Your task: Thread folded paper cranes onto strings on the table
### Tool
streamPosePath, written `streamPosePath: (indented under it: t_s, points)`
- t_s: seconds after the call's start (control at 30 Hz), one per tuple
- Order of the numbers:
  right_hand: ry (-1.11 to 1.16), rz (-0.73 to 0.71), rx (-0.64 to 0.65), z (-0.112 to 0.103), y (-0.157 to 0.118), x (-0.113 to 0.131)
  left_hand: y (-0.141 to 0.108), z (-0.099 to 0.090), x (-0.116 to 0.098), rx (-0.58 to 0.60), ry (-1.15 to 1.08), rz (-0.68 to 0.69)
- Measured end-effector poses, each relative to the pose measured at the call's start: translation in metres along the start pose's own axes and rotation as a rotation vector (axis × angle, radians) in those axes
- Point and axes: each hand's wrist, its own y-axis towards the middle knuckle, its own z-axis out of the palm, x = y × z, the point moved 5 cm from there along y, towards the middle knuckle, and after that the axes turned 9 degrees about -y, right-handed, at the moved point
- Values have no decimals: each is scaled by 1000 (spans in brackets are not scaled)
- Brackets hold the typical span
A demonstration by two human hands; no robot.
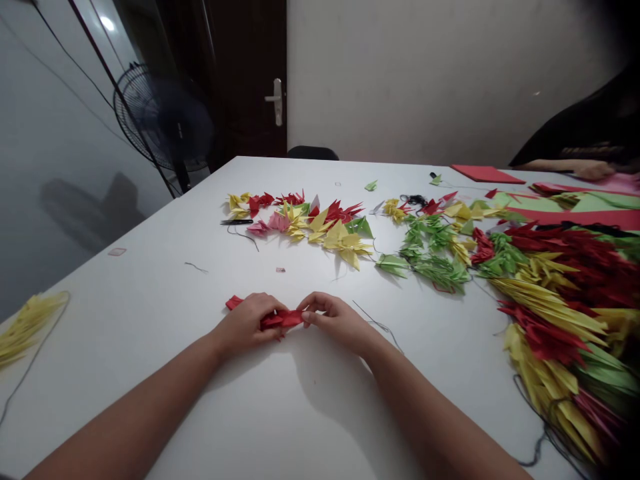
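Observation:
Low over the white table (165, 293), near its middle, both hands are on red folded paper (286, 319). My left hand (250, 320) is closed around it, with a red end sticking out on the far left. The fingertips of my right hand (333, 320) pinch the paper's right end. Just right of that hand lies a dark thread (383, 327). Beyond the hands a row of folded paper cranes (345, 243) in yellow, red, pink and green spreads across the table.
A large heap of strung paper cranes (550, 307) covers the right side. Yellow folded paper (30, 327) with a thread lies at the left edge. Small black snips (237, 222) rest beside the cranes. A person's hand (593, 170) is at the far right. A fan (165, 120) stands behind.

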Motion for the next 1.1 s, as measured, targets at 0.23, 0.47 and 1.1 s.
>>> streamPosePath:
  t_s: [0.23,0.47,1.1]
  points:
    - [-45,0,-51,1,3,-4,0,0,-3,-11,31,5]
    - [-45,8,-1,-4,0,-3,2,2,2,-31,60,31]
    - [-288,-23,189,-23,-8,1,0,2,7,-27,74,75]
